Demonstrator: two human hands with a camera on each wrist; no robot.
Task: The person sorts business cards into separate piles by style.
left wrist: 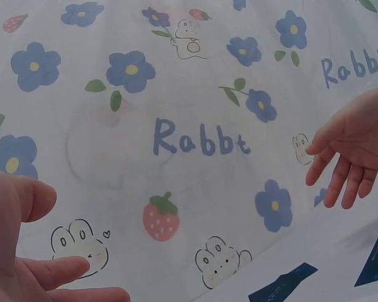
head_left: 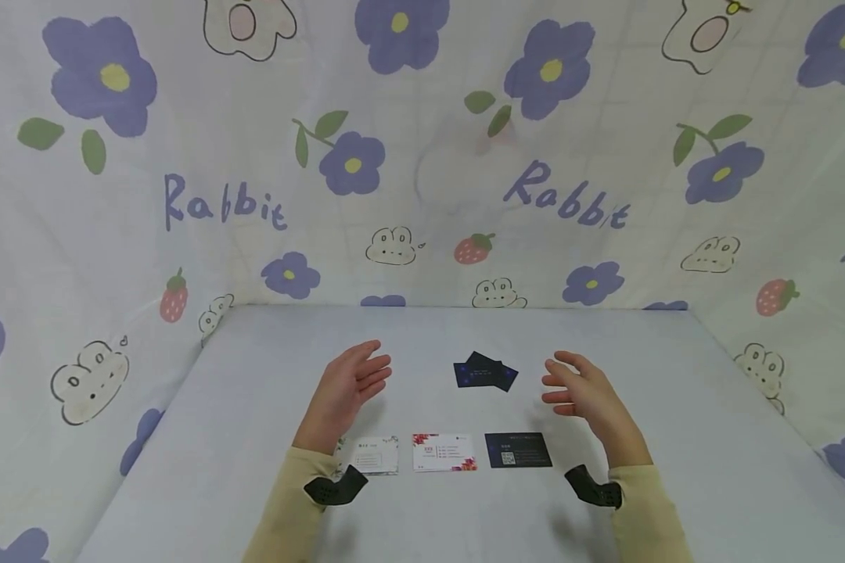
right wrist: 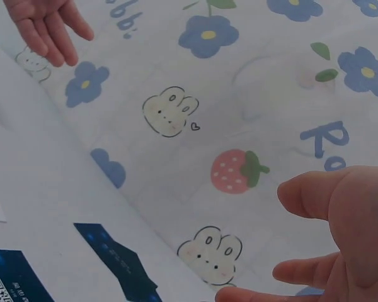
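Both hands hover over the white table with relaxed, spread fingers and nothing in them. My left hand [head_left: 346, 389] is left of a small overlapping pile of dark blue business cards [head_left: 480, 372]; my right hand [head_left: 590, 393] is on the pile's other side. Nearer me lie three business cards in a row. The left one, a white card with leafy corners [head_left: 376, 457], is partly covered by the left wrist. In the middle is a white card with red flowers [head_left: 444, 453]. A black card with a QR code [head_left: 518, 450] lies at the right.
A white cloth printed with flowers, rabbits and strawberries [head_left: 473, 249] rises behind the table [head_left: 422, 516] and along both sides. Black bands [head_left: 336, 488] sit at both wrists, over cream sleeves [head_left: 292, 508].
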